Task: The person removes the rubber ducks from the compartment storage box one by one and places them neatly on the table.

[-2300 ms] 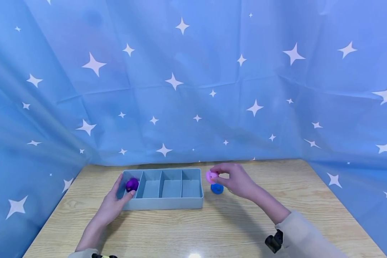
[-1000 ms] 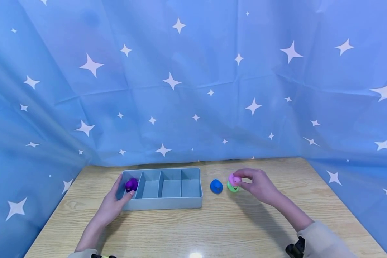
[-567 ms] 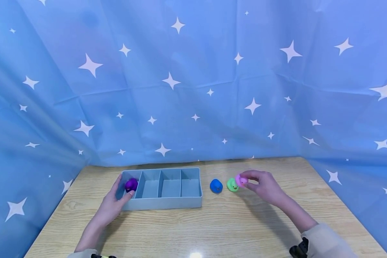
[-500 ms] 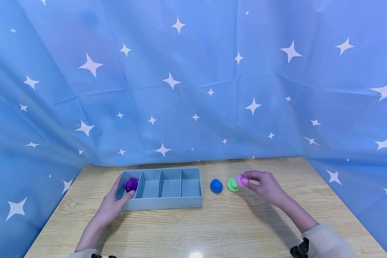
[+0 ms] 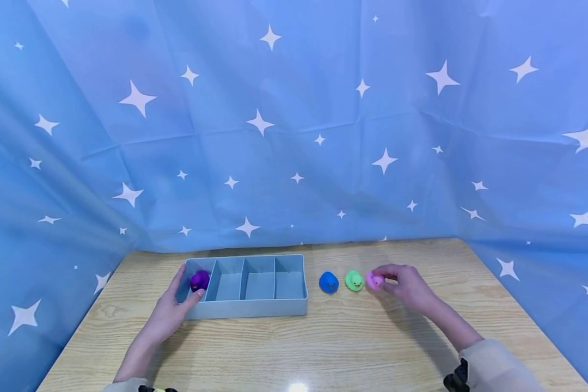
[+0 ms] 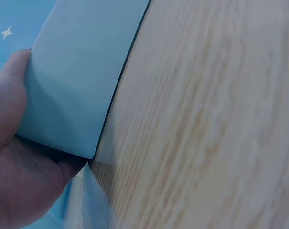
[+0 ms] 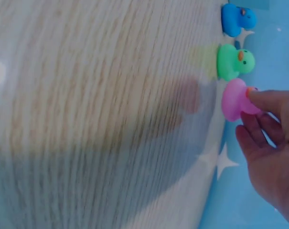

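A grey-blue tray (image 5: 255, 309) with several compartments lies on the wooden table (image 5: 323, 348). A purple duck (image 5: 200, 280) sits in its leftmost compartment. My left hand (image 5: 188, 284) grips the tray's left end, thumb on the front wall; in the left wrist view my palm (image 6: 15, 162) wraps the tray's corner (image 6: 77, 86). Right of the tray stand a blue duck (image 5: 329, 282), a green duck (image 5: 354, 280) and a pink duck (image 5: 374, 281) in a row. My right hand (image 5: 383, 277) pinches the pink duck (image 7: 234, 100), which is down at the table beside the green duck (image 7: 234, 61).
A blue star-print curtain (image 5: 294, 136) closes off the table at the back and on both sides. Bare wood lies in front of the tray and ducks. The blue duck (image 7: 237, 19) stands closest to the tray's right end.
My right hand carried the pink duck rightward past the blue and green ducks and lowered it to the table beside the green one. The left hand and tray stayed put.
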Action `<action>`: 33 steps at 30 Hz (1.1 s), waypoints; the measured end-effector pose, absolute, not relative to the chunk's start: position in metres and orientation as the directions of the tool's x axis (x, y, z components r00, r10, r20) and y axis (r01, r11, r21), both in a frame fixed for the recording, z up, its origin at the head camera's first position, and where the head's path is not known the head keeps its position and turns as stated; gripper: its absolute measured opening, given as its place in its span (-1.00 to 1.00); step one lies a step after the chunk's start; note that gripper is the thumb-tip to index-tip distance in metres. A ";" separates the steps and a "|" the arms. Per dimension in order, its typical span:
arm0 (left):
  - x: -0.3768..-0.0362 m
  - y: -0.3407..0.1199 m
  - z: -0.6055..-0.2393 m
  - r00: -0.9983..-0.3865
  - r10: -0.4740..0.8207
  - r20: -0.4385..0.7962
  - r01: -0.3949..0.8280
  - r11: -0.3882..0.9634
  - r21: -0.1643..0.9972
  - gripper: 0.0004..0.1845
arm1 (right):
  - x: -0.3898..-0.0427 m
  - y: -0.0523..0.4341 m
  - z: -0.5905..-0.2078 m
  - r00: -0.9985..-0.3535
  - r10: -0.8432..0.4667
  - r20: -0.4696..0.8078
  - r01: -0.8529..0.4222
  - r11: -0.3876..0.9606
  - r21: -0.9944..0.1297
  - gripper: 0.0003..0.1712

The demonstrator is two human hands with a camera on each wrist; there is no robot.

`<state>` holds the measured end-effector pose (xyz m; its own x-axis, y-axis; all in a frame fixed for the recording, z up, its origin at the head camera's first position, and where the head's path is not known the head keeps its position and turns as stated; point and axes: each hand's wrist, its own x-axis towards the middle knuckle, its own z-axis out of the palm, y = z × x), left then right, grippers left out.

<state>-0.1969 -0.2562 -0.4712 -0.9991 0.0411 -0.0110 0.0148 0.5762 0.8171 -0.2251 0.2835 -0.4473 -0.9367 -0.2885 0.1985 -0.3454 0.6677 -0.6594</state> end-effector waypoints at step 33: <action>-0.197 -0.257 -0.472 -0.999 0.039 0.000 0.023 0.580 0.814 0.02 | -0.230 0.284 -0.460 -0.935 -0.286 0.207 -0.352 0.705 -0.615 -0.65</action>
